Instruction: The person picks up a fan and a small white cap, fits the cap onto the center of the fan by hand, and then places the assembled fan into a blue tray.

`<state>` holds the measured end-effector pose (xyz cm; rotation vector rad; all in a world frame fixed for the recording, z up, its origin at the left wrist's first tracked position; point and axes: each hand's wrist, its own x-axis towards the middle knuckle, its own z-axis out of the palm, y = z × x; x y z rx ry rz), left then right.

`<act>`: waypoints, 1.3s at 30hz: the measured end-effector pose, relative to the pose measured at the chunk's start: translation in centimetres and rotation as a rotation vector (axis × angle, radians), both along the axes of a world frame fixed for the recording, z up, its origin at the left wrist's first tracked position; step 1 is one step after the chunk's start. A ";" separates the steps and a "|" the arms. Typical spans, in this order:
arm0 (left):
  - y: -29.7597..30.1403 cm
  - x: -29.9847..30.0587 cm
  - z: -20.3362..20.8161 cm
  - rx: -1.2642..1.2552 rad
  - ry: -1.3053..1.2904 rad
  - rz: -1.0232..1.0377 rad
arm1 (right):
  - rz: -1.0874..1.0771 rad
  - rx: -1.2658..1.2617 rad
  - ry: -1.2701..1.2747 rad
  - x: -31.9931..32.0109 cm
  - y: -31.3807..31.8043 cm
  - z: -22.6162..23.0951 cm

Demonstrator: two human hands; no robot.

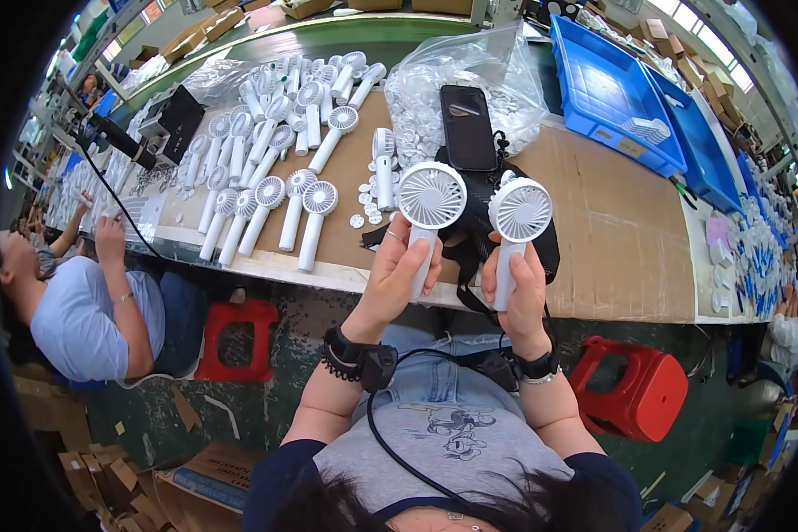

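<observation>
The largest thing before me is the workbench (616,257), its cardboard-covered top curving from ten o'clock round to two. A co-worker in a light blue top (80,310) sits at nine o'clock. Toward two o'clock lies a blue tray (603,93), with white pieces in its near corner. One red stool (649,390) stands at four o'clock, another red stool (259,356) at eight. At one o'clock sits a clear plastic bag (417,120) of small white parts. White handheld fans (262,142) crowd the bench between ten and eleven.

My left hand (405,269) is closed round the handle of one white fan (432,197), its round grille up, at one o'clock. My right hand (520,279) grips a second white fan (520,211) likewise, at two; the pair stay apart. Just beyond them, at one o'clock, is a dark phone (468,133). Smallest, small white discs (372,213) lie at eleven.
</observation>
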<state>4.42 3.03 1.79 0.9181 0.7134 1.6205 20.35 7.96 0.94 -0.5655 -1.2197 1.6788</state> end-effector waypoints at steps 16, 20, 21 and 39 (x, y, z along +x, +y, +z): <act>-0.3 0.1 0.0 0.048 0.055 0.026 | 0.000 0.025 0.001 0.5 -0.2 0.8; -0.2 0.1 0.0 0.056 0.088 0.043 | 0.016 0.033 0.019 0.6 -0.1 0.9; -0.2 0.2 0.1 0.033 0.074 0.054 | 0.013 0.034 0.019 0.6 0.0 0.9; 0.2 0.0 -0.3 -0.031 0.050 -0.023 | -0.010 0.011 -0.027 0.5 0.3 0.0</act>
